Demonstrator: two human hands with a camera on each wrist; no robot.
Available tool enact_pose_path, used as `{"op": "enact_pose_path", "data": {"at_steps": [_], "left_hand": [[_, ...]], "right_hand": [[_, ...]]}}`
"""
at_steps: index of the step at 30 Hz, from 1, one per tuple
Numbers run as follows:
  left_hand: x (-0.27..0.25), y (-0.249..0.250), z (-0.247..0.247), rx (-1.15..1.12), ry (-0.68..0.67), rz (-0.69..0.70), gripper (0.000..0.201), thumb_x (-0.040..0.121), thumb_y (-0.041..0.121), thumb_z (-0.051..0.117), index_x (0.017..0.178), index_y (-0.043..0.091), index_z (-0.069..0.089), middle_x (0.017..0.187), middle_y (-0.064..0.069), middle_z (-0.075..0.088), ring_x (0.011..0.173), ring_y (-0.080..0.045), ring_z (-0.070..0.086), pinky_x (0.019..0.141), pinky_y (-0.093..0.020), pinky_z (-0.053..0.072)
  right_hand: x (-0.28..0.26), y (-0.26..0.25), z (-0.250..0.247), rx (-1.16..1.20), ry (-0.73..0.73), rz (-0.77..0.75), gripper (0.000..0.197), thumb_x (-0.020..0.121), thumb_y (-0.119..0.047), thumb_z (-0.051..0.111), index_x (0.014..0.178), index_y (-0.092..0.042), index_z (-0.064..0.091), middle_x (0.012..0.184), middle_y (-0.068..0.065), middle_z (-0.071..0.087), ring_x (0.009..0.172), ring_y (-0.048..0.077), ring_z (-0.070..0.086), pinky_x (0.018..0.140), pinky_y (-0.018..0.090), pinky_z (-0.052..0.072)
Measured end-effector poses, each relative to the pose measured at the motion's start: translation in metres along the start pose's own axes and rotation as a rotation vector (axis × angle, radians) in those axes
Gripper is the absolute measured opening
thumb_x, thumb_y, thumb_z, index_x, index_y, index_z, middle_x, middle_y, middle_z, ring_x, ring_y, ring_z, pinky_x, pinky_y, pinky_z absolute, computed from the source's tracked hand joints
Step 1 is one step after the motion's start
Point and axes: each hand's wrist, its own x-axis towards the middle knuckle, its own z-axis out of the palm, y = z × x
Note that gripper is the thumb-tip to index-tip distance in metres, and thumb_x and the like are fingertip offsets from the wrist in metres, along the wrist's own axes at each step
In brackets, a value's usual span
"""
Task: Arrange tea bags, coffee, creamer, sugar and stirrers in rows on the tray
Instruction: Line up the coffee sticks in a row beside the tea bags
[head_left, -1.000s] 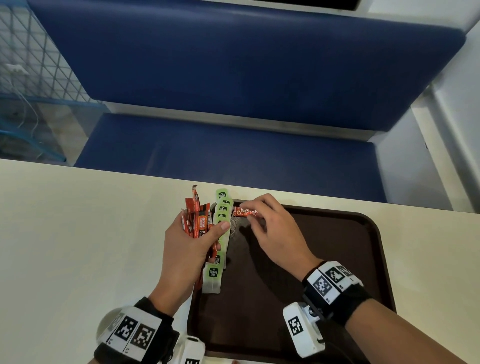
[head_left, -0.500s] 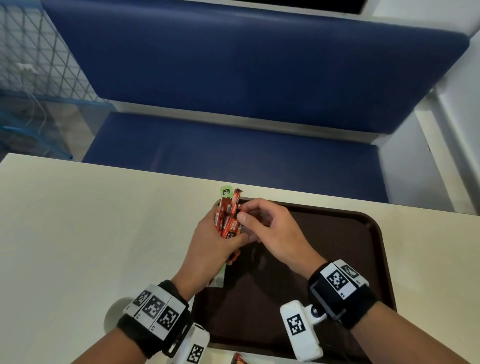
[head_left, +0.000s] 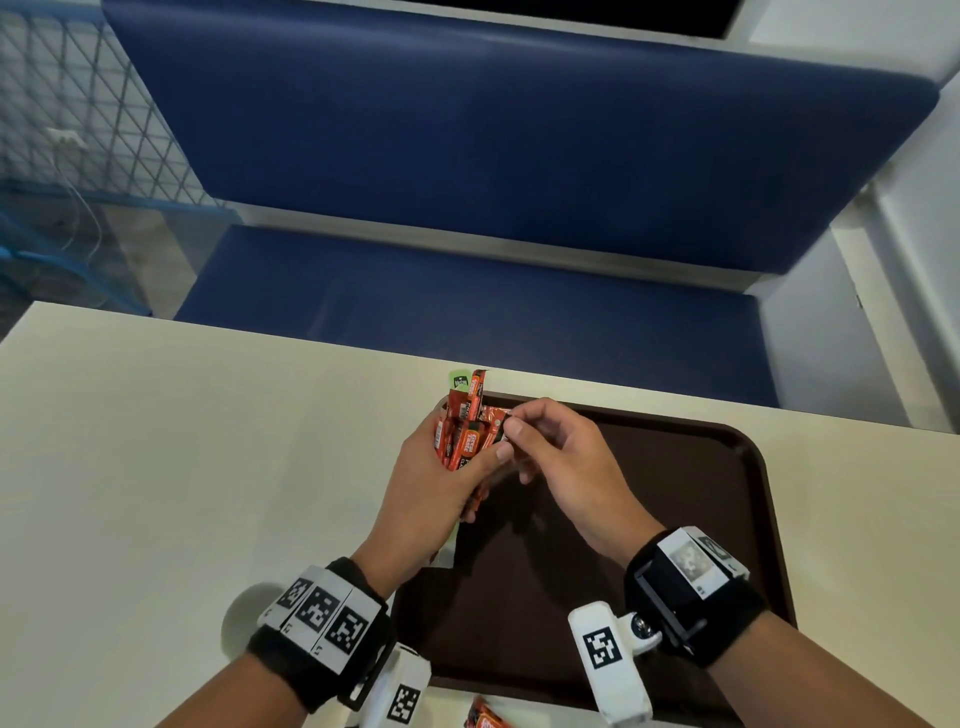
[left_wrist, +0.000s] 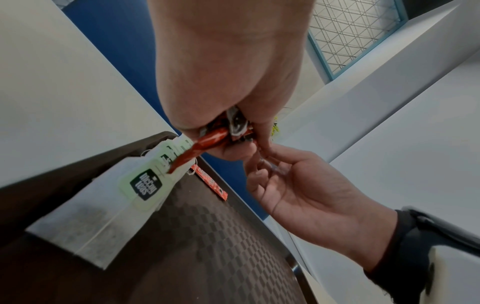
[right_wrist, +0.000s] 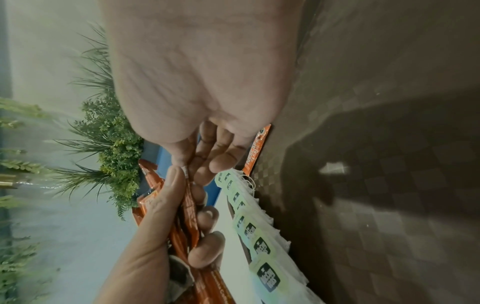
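The left hand (head_left: 431, 488) holds a bundle of red coffee sticks (head_left: 465, 434) upright above the tray's far left corner, fingers and thumb clamped around the bundle. The right hand (head_left: 566, 467) meets the bundle from the right, thumb and forefinger pinched together on the top of one stick, the remaining fingers (right_wrist: 221, 162) loosely curled. On the brown tray (head_left: 675, 519), a row of green-tagged tea bags (left_wrist: 145, 185) lies overlapping along the left edge, directly beneath the held bundle. One coffee stick (left_wrist: 210, 182) lies flat along the tray's far edge, just beside the tea bags. Another red packet (head_left: 485, 717) rests on the cream bench (head_left: 182, 441) near the tray's near edge.
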Motion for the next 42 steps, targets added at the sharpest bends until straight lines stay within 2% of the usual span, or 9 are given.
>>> {"op": "enact_pose_path", "data": {"at_steps": [3, 7, 11, 15, 20, 25, 32, 35, 42], "left_hand": [[-0.001, 0.001, 0.000, -0.019, -0.007, -0.021, 0.042, 0.092, 0.045, 0.079, 0.128, 0.028, 0.064, 0.093, 0.004, 0.077, 0.074, -0.020, 0.076, 0.059, -0.025, 0.063], [0.001, 0.002, 0.000, -0.035, -0.028, -0.016, 0.035, 0.092, 0.036, 0.084, 0.120, 0.028, 0.064, 0.086, 0.010, 0.076, 0.066, -0.010, 0.072, 0.056, -0.021, 0.058], [0.004, 0.002, 0.004, -0.021, -0.012, 0.008, 0.032, 0.092, 0.033, 0.084, 0.117, 0.031, 0.064, 0.089, 0.011, 0.076, 0.071, -0.010, 0.074, 0.058, -0.021, 0.060], [0.005, -0.001, 0.006, 0.010, -0.025, 0.006, 0.040, 0.091, 0.039, 0.084, 0.123, 0.029, 0.063, 0.093, 0.006, 0.075, 0.072, -0.008, 0.074, 0.057, -0.019, 0.057], [0.007, -0.001, 0.010, 0.010, -0.001, 0.006, 0.041, 0.092, 0.044, 0.082, 0.126, 0.031, 0.063, 0.097, 0.009, 0.076, 0.078, -0.004, 0.075, 0.058, -0.017, 0.058], [0.011, -0.008, 0.009, 0.027, 0.045, 0.008, 0.032, 0.092, 0.045, 0.082, 0.119, 0.038, 0.065, 0.097, 0.015, 0.076, 0.084, -0.002, 0.074, 0.072, -0.019, 0.060], [0.015, -0.010, 0.003, -0.001, 0.101, -0.020, 0.021, 0.094, 0.041, 0.081, 0.105, 0.027, 0.069, 0.079, 0.008, 0.071, 0.065, -0.004, 0.066, 0.062, -0.020, 0.051], [0.015, -0.004, 0.005, -0.012, 0.095, -0.003, 0.023, 0.094, 0.042, 0.081, 0.103, 0.025, 0.069, 0.075, 0.006, 0.070, 0.060, -0.004, 0.065, 0.056, -0.015, 0.050], [0.018, -0.005, 0.005, 0.040, 0.143, -0.007, 0.030, 0.094, 0.038, 0.082, 0.119, 0.031, 0.068, 0.098, 0.011, 0.076, 0.086, -0.010, 0.075, 0.072, -0.019, 0.060]], "right_hand": [[0.000, 0.003, 0.003, 0.046, 0.038, 0.016, 0.010, 0.107, -0.017, 0.063, 0.111, -0.010, 0.070, 0.104, 0.011, 0.075, 0.078, 0.011, 0.069, 0.067, 0.025, 0.058], [0.003, 0.009, 0.005, 0.105, 0.105, 0.034, 0.012, 0.107, -0.015, 0.063, 0.111, -0.006, 0.069, 0.094, 0.006, 0.076, 0.076, 0.010, 0.069, 0.068, 0.028, 0.056], [-0.002, 0.011, 0.004, 0.320, 0.036, 0.115, 0.027, 0.106, -0.023, 0.065, 0.122, -0.002, 0.068, 0.103, 0.011, 0.076, 0.087, 0.016, 0.069, 0.072, 0.030, 0.054], [-0.005, 0.011, -0.003, 0.236, -0.014, 0.104, 0.030, 0.102, -0.029, 0.069, 0.118, -0.004, 0.072, 0.114, 0.020, 0.075, 0.096, 0.019, 0.069, 0.078, 0.034, 0.053], [-0.004, 0.016, -0.003, 0.247, 0.072, 0.110, 0.027, 0.105, -0.027, 0.067, 0.114, -0.002, 0.069, 0.109, 0.012, 0.078, 0.097, 0.020, 0.071, 0.077, 0.034, 0.054], [0.000, 0.010, -0.003, 0.468, 0.231, 0.120, 0.012, 0.108, -0.012, 0.057, 0.110, -0.002, 0.063, 0.108, 0.019, 0.080, 0.100, 0.030, 0.078, 0.084, 0.036, 0.061], [0.002, 0.017, -0.012, 0.113, 0.150, -0.005, 0.030, 0.096, -0.030, 0.080, 0.102, -0.005, 0.065, 0.099, 0.000, 0.074, 0.096, 0.015, 0.071, 0.098, 0.041, 0.059], [-0.001, 0.016, -0.011, -0.010, 0.062, -0.031, 0.010, 0.101, -0.021, 0.073, 0.109, -0.016, 0.074, 0.109, -0.002, 0.076, 0.105, 0.014, 0.072, 0.100, 0.040, 0.059], [-0.005, 0.017, -0.010, -0.104, 0.002, -0.081, 0.018, 0.101, -0.018, 0.074, 0.117, -0.021, 0.068, 0.112, -0.005, 0.077, 0.106, 0.014, 0.073, 0.085, 0.029, 0.061]]}}
